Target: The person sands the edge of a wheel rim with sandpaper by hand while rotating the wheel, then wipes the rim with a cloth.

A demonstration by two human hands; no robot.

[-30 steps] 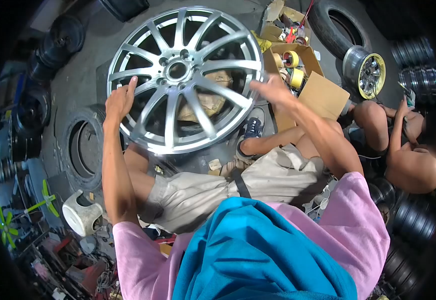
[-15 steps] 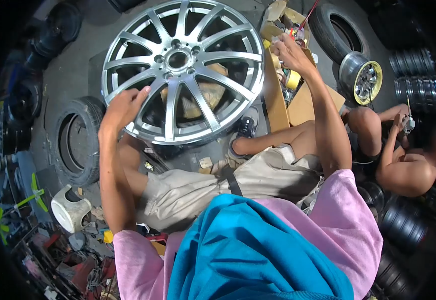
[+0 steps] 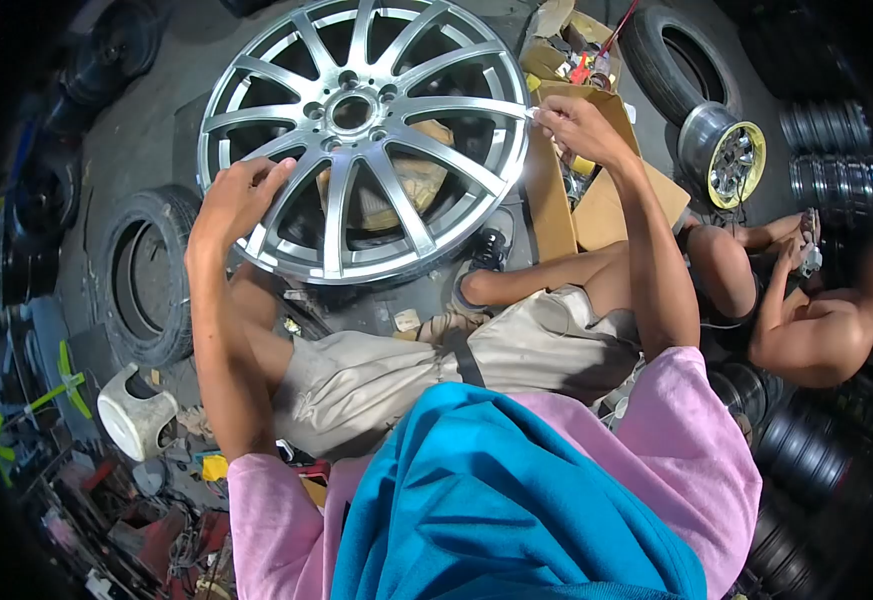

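A large silver multi-spoke alloy wheel (image 3: 339, 220) lies face up in front of me, over something partly hidden that shows tan between the spokes. My left hand (image 3: 241, 200) is closed over the wheel's near left edge, its thumb lying toward a spoke. At the right edge of the wheel, my right hand (image 3: 584, 132) has its fingers pinched together. A small pale bit shows at those fingertips, too small to name. Just under the right hand stands an open cardboard box (image 3: 553, 215) with assorted small items and a roll of yellow tape inside.
Tyres lie at left (image 3: 146, 290) and upper right. A smaller wheel with a yellowish lip (image 3: 736, 165) leans near the right tyre. A white plastic stool (image 3: 136, 415) lies tipped at lower left. Another person (image 3: 816, 340) sits at right, hands on a small metallic object.
My right hand has come down and left from above the cardboard box to the wheel's right edge. My left hand stays at the left edge. The wheel sits slightly higher in view.
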